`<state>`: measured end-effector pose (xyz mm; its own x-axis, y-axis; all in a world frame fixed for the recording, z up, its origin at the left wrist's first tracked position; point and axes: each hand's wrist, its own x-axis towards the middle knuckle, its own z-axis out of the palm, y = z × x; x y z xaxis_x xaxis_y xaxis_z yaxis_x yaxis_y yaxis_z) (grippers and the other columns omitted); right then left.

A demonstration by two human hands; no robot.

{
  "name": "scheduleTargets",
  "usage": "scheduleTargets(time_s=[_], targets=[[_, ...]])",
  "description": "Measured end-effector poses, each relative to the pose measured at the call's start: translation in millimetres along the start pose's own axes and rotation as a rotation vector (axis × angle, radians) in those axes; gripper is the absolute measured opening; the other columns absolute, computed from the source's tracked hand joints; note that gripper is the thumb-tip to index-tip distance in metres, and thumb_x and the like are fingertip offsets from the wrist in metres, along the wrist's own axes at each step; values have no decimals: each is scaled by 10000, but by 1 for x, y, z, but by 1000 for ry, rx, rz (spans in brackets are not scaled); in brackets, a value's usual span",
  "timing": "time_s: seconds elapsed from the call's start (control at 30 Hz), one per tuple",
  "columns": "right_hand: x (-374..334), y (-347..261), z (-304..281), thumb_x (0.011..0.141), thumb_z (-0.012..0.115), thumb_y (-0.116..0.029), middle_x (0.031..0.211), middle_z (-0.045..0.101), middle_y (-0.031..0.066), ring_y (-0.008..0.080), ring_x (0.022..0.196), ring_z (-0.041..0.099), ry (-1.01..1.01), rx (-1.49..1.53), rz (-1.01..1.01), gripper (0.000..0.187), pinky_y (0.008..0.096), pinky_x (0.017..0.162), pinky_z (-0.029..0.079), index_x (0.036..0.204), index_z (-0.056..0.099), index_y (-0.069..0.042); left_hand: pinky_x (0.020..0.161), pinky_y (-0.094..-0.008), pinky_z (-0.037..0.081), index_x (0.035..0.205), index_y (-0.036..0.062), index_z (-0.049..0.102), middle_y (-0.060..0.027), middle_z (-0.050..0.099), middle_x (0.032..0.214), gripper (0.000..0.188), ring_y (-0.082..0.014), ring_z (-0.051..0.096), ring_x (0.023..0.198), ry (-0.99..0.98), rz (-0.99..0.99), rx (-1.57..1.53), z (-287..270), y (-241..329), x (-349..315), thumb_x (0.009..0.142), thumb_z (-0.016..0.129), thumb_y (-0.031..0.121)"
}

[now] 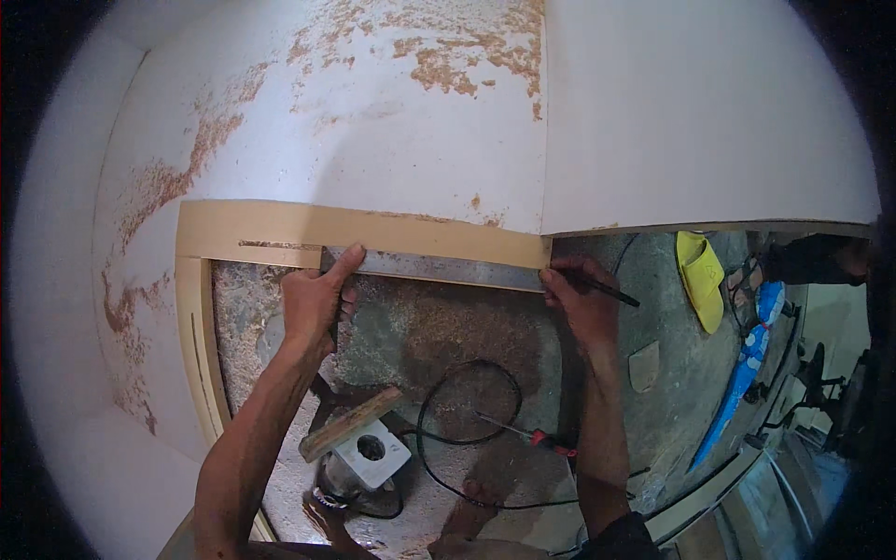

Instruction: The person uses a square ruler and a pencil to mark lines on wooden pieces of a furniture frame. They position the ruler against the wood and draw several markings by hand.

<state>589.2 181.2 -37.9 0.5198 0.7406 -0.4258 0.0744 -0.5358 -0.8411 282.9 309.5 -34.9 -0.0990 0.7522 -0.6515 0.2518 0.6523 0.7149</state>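
Note:
A tan wooden board point(373, 224) lies along the edge of a white panel, joined at its left to an upright tan strip point(196, 341). Flat along its near edge rests a metal try square point(448, 269). My left hand point(317, 299) is closed around the square's left end, thumb on top, and partly hides its handle. Near the blade's right end, my right hand point(581, 299) grips a slim black pen point(611, 291). The pen's back end points right; its tip is hidden by my fingers beside the board's end.
Below on the dusty floor sit a power tool with a white square base point(373, 453), a wood offcut point(350, 425), a looping black cable point(467, 364) and a red-handled screwdriver point(541, 439). To the right are a yellow slipper point(700, 280), a blue patterned roll point(747, 364) and another person's foot point(744, 285).

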Motion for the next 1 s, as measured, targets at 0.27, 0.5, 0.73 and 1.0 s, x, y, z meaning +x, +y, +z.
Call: scheduleTargets(time_s=[0.27,0.5,0.73,1.0], targets=[[-6,4,-1,924,733,-260,877,711,47,122,789,659,228,-145,-259,273,283,720,528,1063,709,-25,452,-289,417,698,20,653,-59,600,599,440,-130,542,491,39,-8,80,7,9,-7,781,867,396],[-22,-22,1,916,726,-173,936,725,59,128,863,679,137,108,-258,206,295,777,549,1055,710,-22,455,-295,420,714,21,653,-51,596,600,433,-128,538,494,59,40,63,4,2,-3,780,866,392],[-4,-19,20,895,728,-151,886,729,54,142,828,691,-38,-9,-257,130,303,752,561,964,736,-40,462,-290,408,722,25,651,-46,594,612,443,-124,532,500,44,66,41,5,-1,-3,771,872,406],[3,-21,34,941,701,-194,826,718,55,108,773,669,-51,-222,-361,179,285,698,543,1002,729,-28,475,-282,383,750,29,663,-29,587,619,414,-116,511,513,66,50,93,5,3,-4,780,868,387]])
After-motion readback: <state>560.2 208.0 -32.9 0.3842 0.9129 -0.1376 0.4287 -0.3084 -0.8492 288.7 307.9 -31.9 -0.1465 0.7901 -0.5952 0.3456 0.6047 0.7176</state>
